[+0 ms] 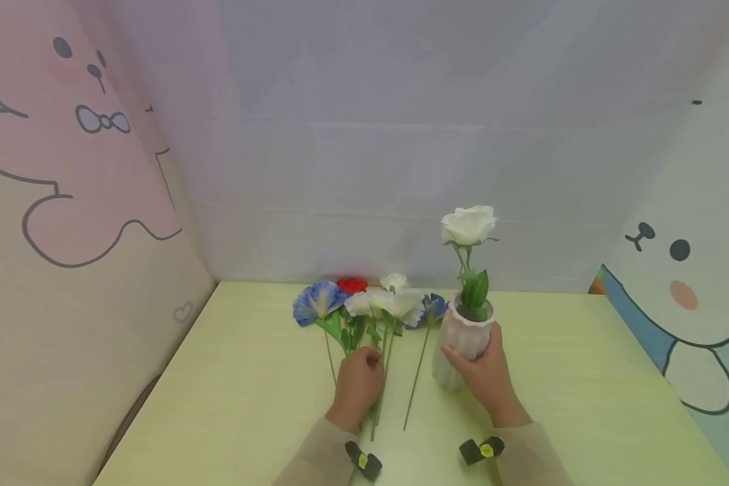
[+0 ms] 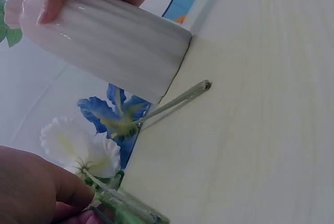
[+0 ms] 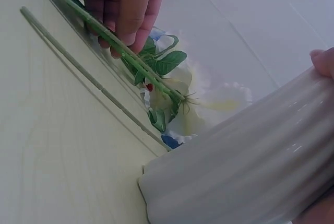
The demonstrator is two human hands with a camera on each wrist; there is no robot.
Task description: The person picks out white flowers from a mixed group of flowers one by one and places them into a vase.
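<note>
My right hand (image 1: 488, 372) grips the ribbed white vase (image 1: 464, 339) around its side, thumb toward the front. Out of its mouth rises a white artificial rose (image 1: 469, 226) with green leaves. Left of the vase, my left hand (image 1: 360, 381) has its fingers curled at the stems of a group of artificial flowers, pinching a green stem (image 3: 88, 20). White flowers (image 1: 406, 307) with pale yellow centres fan out beyond that hand. In the left wrist view, the fingertips are close below a white bloom (image 2: 78, 145). The vase base is low over the table.
A blue flower (image 1: 318, 304) and a red one (image 1: 352, 285) lie at the far left of the group. Another blue flower (image 1: 434, 309) lies beside the vase, its stem pointing toward me. The pale yellow table (image 1: 249, 378) ends at a white cloth backdrop (image 1: 340, 169).
</note>
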